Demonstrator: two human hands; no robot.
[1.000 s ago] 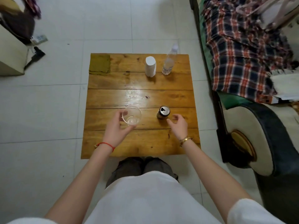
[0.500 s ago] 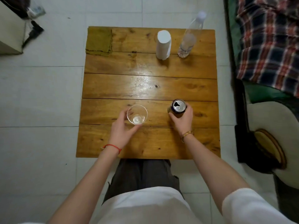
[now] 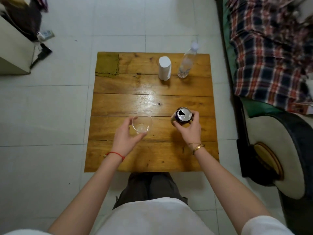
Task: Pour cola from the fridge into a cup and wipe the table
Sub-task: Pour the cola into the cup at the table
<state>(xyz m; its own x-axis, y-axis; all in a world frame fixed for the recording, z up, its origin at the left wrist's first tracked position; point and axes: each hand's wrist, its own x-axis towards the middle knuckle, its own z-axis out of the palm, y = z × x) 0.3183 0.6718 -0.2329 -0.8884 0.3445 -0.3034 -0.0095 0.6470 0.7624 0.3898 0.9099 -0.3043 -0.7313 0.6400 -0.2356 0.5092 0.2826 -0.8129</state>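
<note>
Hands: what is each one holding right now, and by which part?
Left hand grips the clear cup around its side wall. Right hand grips the opened cola can around its body.

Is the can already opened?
Open: the can, gripped by the right hand, shows a dark pour hole in its silver lid.

A table [image 3: 152, 155] stands before a seated person. On its near half, a cup [image 3: 142, 125] sits left, held by the left hand [image 3: 125, 138]; a can [image 3: 182, 116] sits right, gripped by the right hand [image 3: 189, 129]. Along the far edge lie a cloth [image 3: 107, 64] at the left corner, then a paper roll [image 3: 164, 68], then a bottle [image 3: 186, 64]. A sofa [image 3: 274, 150] stands right of the table.
</note>
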